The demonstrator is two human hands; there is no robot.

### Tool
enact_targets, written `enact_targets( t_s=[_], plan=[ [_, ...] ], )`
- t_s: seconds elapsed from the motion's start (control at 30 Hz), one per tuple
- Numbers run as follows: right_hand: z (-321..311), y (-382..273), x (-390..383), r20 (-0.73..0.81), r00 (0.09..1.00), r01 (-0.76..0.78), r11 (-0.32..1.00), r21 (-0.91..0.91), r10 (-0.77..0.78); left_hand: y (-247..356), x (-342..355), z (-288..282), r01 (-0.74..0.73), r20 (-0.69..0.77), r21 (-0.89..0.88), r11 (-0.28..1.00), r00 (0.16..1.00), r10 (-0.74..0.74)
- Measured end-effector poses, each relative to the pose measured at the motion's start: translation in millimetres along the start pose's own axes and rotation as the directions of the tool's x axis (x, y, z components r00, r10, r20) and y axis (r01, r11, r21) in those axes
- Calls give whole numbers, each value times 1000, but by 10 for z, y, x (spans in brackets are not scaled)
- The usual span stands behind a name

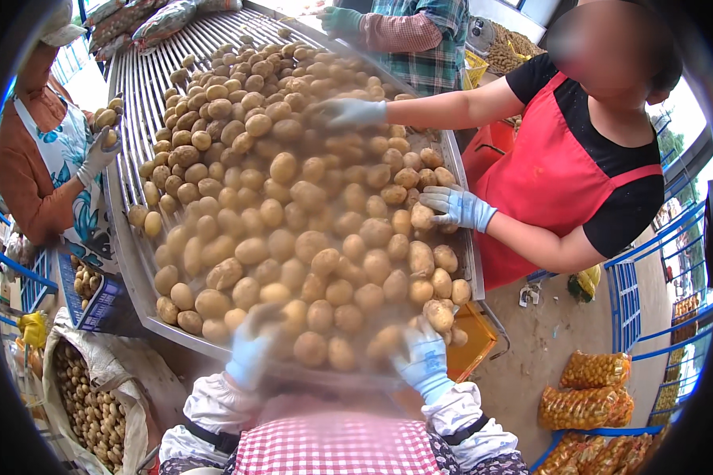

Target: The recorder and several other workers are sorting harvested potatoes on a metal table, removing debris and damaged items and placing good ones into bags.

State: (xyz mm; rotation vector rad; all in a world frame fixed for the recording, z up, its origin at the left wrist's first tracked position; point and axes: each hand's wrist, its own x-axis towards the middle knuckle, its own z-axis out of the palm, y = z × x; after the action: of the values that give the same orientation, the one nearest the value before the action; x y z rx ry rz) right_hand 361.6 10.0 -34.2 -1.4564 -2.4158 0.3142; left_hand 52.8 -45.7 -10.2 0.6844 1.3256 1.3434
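I am reaching both gloved hands into the near end of the heap of potatoes (293, 206) lying on the slatted sorting table (146, 87). My left hand (249, 348) is blurring over the potatoes at the near left edge, so I cannot tell whether it is gripping anything. My right hand (424, 360) is resting on the potatoes at the near right corner, fingers curled loosely, closed on nothing that I can see. On the right, a person in a red apron (554, 174) is touching the heap with both gloved hands. A sack of potatoes (95, 412) is standing near left.
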Motion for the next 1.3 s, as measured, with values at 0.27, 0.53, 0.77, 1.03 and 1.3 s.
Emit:
enact_targets(
  t_s=[0.27, 0.53, 0.77, 1.03, 1.3],
  plan=[
    [196, -160, 137, -78, 990, 112, 993, -43, -115, -112, 39, 30, 44, 4, -146, 988, 999, -44],
    [145, 533, 161, -307, 878, -404, 912, -64, 368, 43, 17, 249, 142, 96, -212, 967, 988, -124],
    [257, 677, 161, 121, 679, -588, 437, 680, 724, -25, 210, 378, 265, 255, -222, 938, 945, -206],
    [249, -47, 612, -40, 926, -152, 468, 870, 376, -90, 331, 749, 307, 446, 0, 952, 852, -275],
    [311, 38, 313, 4, 997, 80, 979, -188, -81, 27, 237, 326, 531, 462, -515, 673, 833, -303]
  ],
)
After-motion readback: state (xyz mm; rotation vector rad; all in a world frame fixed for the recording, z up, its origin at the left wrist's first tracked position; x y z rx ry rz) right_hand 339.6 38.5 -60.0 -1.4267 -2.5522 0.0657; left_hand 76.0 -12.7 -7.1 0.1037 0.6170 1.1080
